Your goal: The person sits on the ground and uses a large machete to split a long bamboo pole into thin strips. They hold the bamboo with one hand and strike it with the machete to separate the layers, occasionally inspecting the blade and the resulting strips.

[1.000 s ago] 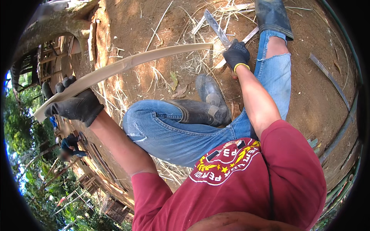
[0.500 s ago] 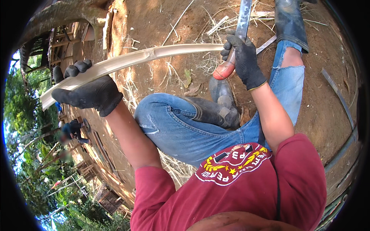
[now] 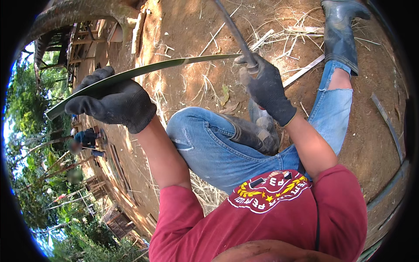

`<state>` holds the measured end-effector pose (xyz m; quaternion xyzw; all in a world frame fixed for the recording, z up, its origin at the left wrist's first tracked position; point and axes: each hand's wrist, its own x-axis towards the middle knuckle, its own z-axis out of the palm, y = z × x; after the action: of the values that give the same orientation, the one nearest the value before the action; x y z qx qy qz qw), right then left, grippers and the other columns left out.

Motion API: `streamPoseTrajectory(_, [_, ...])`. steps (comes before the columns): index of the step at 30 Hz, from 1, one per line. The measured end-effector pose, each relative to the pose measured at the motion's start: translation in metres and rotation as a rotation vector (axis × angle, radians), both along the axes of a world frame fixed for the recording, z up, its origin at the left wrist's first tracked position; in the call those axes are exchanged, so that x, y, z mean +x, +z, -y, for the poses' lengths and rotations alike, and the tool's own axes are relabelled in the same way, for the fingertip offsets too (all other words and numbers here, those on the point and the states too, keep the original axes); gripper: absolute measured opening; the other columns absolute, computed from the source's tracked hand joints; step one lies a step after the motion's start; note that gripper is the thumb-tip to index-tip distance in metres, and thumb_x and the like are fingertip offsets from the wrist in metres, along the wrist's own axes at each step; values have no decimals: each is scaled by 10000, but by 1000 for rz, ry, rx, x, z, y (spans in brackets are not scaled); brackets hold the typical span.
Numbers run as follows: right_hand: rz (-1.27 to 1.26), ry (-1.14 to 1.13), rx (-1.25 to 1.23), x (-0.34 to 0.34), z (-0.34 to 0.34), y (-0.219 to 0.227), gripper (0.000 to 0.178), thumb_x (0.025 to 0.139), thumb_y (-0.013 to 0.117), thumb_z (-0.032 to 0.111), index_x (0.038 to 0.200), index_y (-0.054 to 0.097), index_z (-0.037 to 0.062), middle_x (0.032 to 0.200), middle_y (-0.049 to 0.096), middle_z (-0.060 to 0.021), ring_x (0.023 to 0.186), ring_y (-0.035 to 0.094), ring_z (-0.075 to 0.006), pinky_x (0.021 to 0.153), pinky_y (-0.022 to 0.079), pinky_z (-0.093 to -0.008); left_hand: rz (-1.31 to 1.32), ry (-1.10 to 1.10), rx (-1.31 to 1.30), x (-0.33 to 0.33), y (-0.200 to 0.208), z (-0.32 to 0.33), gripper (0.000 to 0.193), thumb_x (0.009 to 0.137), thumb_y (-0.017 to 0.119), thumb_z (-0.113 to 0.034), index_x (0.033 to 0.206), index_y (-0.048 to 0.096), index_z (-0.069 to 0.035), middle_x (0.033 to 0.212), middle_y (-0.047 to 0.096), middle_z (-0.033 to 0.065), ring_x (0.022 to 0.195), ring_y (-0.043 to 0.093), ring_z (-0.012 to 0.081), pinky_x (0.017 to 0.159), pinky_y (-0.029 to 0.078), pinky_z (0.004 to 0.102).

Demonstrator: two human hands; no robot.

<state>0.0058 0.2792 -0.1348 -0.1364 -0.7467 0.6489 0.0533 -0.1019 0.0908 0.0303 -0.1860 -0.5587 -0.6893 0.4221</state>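
My left hand, in a black glove, is closed round the wide end of a long split bamboo strip. The strip bows across in front of me, its green outer face showing. Its thin far end reaches my gloved right hand, which grips a machete. The dark blade rises toward the upper left, seen nearly edge-on, and crosses close by the strip's tip. Whether the right fingers also pinch that tip, I cannot tell. The machete's handle is mostly hidden in the glove.
Shavings and a flat pale strip lie on the dirt ground beyond my right hand. My legs, in jeans and rubber boots, are spread below. A thick log lies upper left; another person is farther off left.
The bamboo strip has turned over from its pale inner face to its green side. The machete has swung toward the upper left and rolled edge-on, and its red handle end is now hidden.
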Motion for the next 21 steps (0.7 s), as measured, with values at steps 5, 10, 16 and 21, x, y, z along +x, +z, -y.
streamPoseTrajectory(5, [-359,133,113,15,39,64,198,880,641,192,1051,598,102,814,662,-138,731,700,-289,625,554,-377,-7,-456,48,7,-3,9,553,928,457,-655,779,515,-126,608,430,-10,542,398,137,553,379,283])
streamPoseTrajectory(10, [-294,188,375,42,41,97,179,867,657,201,1002,569,125,705,618,-104,608,643,-324,511,487,-411,-3,-240,-117,28,1,-8,620,946,270,-650,687,462,-121,513,274,-15,428,301,129,408,294,261])
streamPoseTrajectory(16, [-210,165,442,52,38,88,137,870,635,206,944,555,123,678,615,-114,607,641,-321,533,478,-443,-89,-133,-86,38,4,-37,607,964,217,-632,707,448,-132,509,270,-1,415,317,142,388,274,276])
streamPoseTrajectory(21, [-99,192,390,51,34,77,141,878,616,215,942,552,107,677,617,-133,642,646,-341,583,489,-459,-162,-317,-308,25,2,-12,457,934,426,-596,810,500,-163,548,261,-30,461,289,122,443,219,279])
